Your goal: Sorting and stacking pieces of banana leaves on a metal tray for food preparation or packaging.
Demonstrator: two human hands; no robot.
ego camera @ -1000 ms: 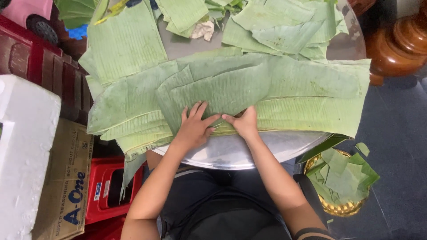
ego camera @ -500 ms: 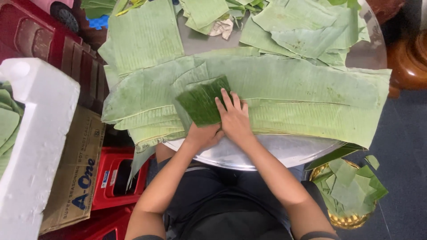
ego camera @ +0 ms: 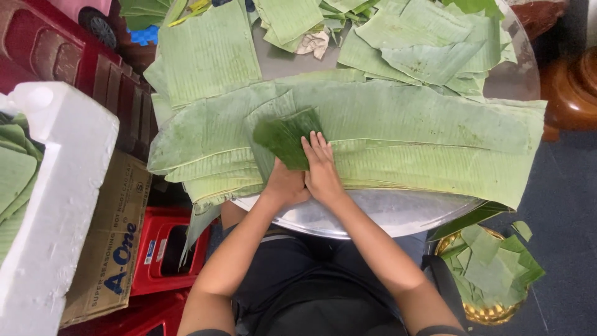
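Long pale green banana leaves [ego camera: 398, 134] lie stacked across a round metal table [ego camera: 373, 218]. A strip has been folded back so its dark green side [ego camera: 285, 135] shows. My left hand [ego camera: 285, 185] grips the near end of that folded piece. My right hand [ego camera: 322, 168] lies flat beside it, fingers together, pressing on the fold and the leaves under it.
More cut leaf pieces [ego camera: 429, 43] cover the far side of the table. A white foam box [ego camera: 56, 205] holding leaves, a cardboard box [ego camera: 112, 249] and a red crate [ego camera: 165, 249] stand at the left. A gold bowl [ego camera: 491, 274] of leaf scraps sits on the floor at the right.
Both hands were flat on the pale leaves. A strip then got lifted and folded over, showing its dark side, and the hands now press it down.
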